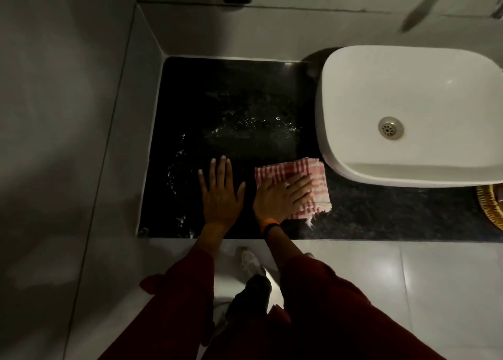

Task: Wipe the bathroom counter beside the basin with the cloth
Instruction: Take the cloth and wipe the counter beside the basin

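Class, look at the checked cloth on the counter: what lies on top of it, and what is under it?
The right hand lies flat on the red-and-white checked cloth. Under the cloth is the dark counter; whether that covered patch is wet cannot be seen.

Both arms wear loose dark red sleeves (326, 291) that end short of the wrists, and the left one shows a ragged, folded edge at its outer side. The right hand (283, 196) carries a small ring (286, 184) on one finger and, at the wrist, an orange band (269, 227) with a black section beside it; the left hand (221, 193) is bare of any jewellery. Below, between the arms, dark trousers (253, 291) lead down to a pale shoe (249, 260).
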`<act>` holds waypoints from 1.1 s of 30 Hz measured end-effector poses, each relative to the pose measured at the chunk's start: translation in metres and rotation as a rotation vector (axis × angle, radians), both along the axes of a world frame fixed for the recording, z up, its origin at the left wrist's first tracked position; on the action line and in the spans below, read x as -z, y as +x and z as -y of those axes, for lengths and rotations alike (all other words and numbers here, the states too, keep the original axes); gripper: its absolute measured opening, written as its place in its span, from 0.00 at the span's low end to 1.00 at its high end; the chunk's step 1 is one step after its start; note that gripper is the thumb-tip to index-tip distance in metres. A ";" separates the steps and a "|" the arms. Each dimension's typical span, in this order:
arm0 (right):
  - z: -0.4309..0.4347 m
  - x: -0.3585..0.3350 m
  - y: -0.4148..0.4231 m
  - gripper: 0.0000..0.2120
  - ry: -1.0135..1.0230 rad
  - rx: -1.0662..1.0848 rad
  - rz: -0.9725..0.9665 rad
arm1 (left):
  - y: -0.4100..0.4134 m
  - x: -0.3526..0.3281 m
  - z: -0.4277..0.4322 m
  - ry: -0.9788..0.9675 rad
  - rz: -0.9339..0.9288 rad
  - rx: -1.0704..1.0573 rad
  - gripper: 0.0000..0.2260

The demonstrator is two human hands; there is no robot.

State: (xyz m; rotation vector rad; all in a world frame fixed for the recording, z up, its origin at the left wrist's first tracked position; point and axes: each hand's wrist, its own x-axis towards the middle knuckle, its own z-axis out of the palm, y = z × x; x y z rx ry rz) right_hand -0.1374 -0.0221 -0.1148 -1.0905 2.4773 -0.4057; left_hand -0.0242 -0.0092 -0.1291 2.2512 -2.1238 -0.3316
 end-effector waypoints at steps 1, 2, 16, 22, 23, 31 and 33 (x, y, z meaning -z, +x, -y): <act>0.006 0.006 -0.001 0.41 -0.016 -0.028 -0.051 | 0.000 0.001 0.000 0.001 0.005 0.005 0.31; 0.012 0.010 -0.004 0.40 -0.026 -0.057 -0.083 | -0.001 0.000 0.001 0.004 0.011 0.008 0.31; 0.131 0.020 -0.030 0.41 -0.066 -0.813 -0.211 | -0.001 -0.007 0.007 0.061 0.019 -0.013 0.32; 0.159 0.021 -0.019 0.39 -0.155 -1.188 -0.248 | -0.001 -0.004 0.007 0.063 0.046 -0.008 0.32; 0.163 0.021 -0.017 0.39 -0.166 -1.229 -0.252 | -0.001 -0.004 0.007 0.057 0.042 -0.005 0.32; 0.177 0.014 -0.006 0.39 -0.290 -1.450 -0.192 | -0.001 -0.003 0.005 -0.021 0.013 -0.021 0.30; 0.159 0.004 -0.013 0.38 -0.331 -1.338 -0.074 | -0.002 -0.009 0.003 -0.129 -0.115 -0.098 0.27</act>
